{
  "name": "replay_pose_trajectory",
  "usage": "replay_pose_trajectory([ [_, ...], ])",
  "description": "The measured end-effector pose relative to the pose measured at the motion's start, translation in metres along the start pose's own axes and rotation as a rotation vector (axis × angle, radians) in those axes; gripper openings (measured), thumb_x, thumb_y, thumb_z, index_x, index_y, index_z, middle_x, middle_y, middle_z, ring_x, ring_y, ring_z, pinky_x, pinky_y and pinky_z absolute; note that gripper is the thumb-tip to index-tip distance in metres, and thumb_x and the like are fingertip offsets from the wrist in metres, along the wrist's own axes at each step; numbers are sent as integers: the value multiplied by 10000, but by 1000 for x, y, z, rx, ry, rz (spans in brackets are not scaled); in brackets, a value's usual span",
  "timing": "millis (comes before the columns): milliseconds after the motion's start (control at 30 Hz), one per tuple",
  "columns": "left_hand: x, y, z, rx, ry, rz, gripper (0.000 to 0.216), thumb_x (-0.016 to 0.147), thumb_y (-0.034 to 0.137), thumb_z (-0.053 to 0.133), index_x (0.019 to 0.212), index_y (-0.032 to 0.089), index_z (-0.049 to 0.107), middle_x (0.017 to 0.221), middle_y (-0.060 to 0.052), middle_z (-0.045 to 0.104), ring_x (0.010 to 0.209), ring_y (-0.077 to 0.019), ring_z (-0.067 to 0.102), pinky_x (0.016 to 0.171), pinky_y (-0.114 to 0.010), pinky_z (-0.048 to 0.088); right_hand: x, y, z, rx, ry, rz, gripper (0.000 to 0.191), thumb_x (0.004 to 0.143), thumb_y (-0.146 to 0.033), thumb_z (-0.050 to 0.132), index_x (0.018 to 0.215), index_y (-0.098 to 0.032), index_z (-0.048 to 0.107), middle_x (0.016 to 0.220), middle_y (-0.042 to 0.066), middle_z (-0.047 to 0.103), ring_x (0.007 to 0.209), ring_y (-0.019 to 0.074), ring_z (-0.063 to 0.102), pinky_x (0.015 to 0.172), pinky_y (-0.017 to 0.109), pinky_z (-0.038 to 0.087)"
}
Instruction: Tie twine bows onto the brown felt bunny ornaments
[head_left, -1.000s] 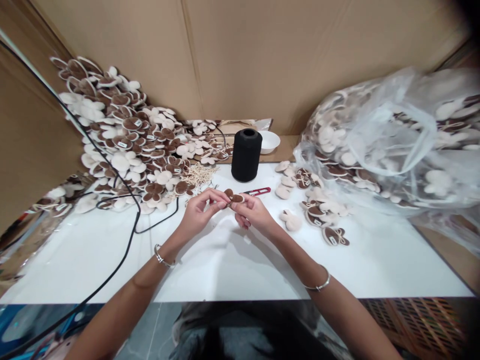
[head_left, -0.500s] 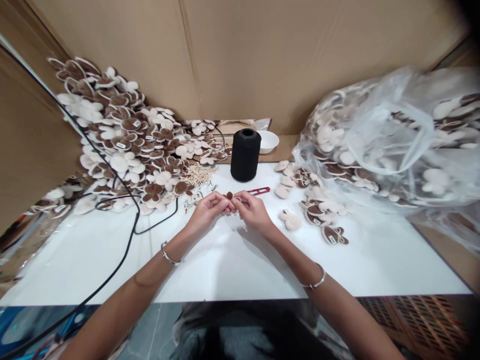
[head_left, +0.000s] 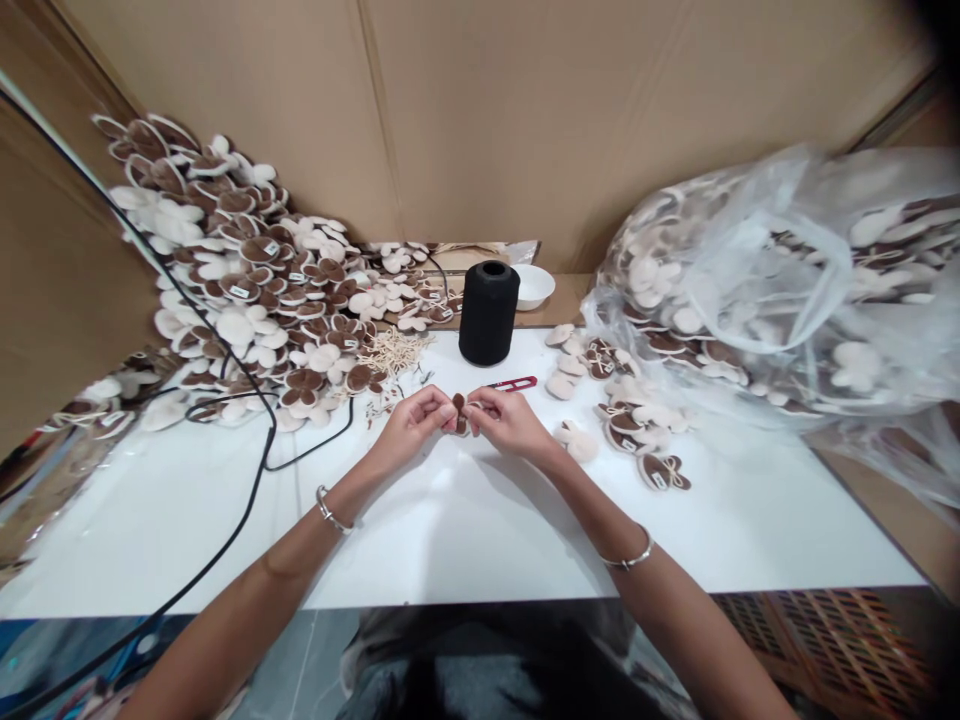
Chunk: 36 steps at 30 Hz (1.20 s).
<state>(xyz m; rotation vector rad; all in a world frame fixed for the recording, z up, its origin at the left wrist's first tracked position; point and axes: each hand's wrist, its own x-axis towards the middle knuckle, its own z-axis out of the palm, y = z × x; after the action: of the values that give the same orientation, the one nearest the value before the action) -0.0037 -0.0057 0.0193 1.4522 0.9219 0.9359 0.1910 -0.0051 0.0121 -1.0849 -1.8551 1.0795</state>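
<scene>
**Setting:** Cardboard walls rise behind and to the left of your white bench, viewed from your head, looking down.

**Back left corner:** A large heap of rabbit-shaped cream-and-brown pieces, many bearing small labels, spills along the left part of the bench.

**Back right corner:** A clear plastic bag packed with similar pieces lies against the bench's right side.

**Right of centre:** Loose rabbit-shaped pieces lie in a scattered group, some tied with twine bows.

**Left side:** A black cable crosses the bench towards its front edge.

**Back edge:** A black thread cone stands upright, with a white bowl just behind it to the right.

**Centre:** Your left hand and right hand meet above the middle of the bench.

**Fingers:** Those of both hands are together, pinching a small brown piece from either side.

**Beside the hands:** Red-handled thread snips lie just beyond your right hand. A bundle of pale twine lengths rests at the heap's edge, beyond your left hand.

**Wrists:** You wear a metal bangle on your left and another on your right.
</scene>
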Motion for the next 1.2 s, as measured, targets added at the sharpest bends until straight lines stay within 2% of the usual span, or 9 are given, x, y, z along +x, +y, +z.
replay_pose_trajectory([
  [167, -4, 3, 5, 116, 6, 26, 227, 894, 381, 595, 802, 174, 571, 634, 10, 602, 631, -133, 588, 646, -250, 446, 0, -1, 5, -1, -38, 17, 173, 919, -312, 503, 884, -182, 612, 665, 8, 649, 614, 141, 590, 601, 235, 417],
  [300, -8, 3, 8, 292, 41, 73, 194, 917, 348, 550, 823, 184, 593, 690, -7, 653, 652, -146, 615, 618, -241, 439, 0, -3, 8, -97, -66, -31, 154, 917, -272, 496, 886, -181, 617, 705, 15, 664, 619, 138, 578, 620, 235, 406],
  [467, -8, 1, 3, 492, -2, 185, 209, 945, 273, 472, 795, 199, 599, 725, -6, 665, 672, -144, 606, 670, -245, 438, 0, -5, -5, -172, -112, -74, 178, 926, -267, 480, 873, -176, 623, 716, 21, 649, 607, 135, 545, 606, 237, 386],
  [633, 4, -4, -27, 569, 287, 176, 159, 916, 309, 504, 813, 199, 557, 644, 20, 565, 575, -135, 508, 584, -242, 376, -2, -8, -34, -78, 92, -4, 221, 920, -367, 521, 914, -177, 632, 654, 1, 620, 592, 139, 534, 613, 255, 394],
  [833, 10, -8, -44, 801, 361, 65, 208, 916, 353, 481, 1008, 212, 602, 658, 0, 606, 613, -186, 543, 614, -285, 362, 0, -6, -37, 146, 139, 113, 283, 893, -436, 535, 926, -171, 629, 670, -3, 613, 567, 117, 475, 569, 250, 376],
  [967, 9, -13, -52, 1104, 447, 90, 322, 909, 416, 491, 705, 208, 626, 706, -83, 642, 826, -286, 557, 744, -384, 370, 2, 1, -35, 259, 162, 161, 269, 849, -422, 579, 925, -167, 617, 709, -6, 595, 607, 116, 498, 586, 251, 397],
  [1033, 9, -15, -54, 1167, 465, 141, 323, 907, 374, 493, 665, 210, 628, 787, -110, 672, 940, -327, 529, 814, -435, 351, 3, 8, -35, 329, 174, 160, 290, 818, -421, 616, 963, -170, 602, 734, -9, 595, 601, 110, 500, 576, 250, 401],
  [1133, 10, -14, -53, 1172, 548, 190, 183, 877, 273, 513, 958, 209, 664, 1019, -133, 661, 1059, -349, 490, 856, -457, 344, 6, 20, -34, 425, 168, 156, 325, 790, -423, 651, 980, -169, 581, 705, -23, 581, 574, 101, 491, 554, 241, 390],
  [1200, 10, -12, -51, 1147, 558, 181, 257, 875, 261, 515, 1105, 203, 615, 988, -125, 649, 1041, -335, 509, 883, -460, 345, 7, 29, -32, 445, 149, 150, 326, 793, -432, 650, 961, -160, 591, 691, -24, 572, 570, 97, 481, 540, 232, 370],
])
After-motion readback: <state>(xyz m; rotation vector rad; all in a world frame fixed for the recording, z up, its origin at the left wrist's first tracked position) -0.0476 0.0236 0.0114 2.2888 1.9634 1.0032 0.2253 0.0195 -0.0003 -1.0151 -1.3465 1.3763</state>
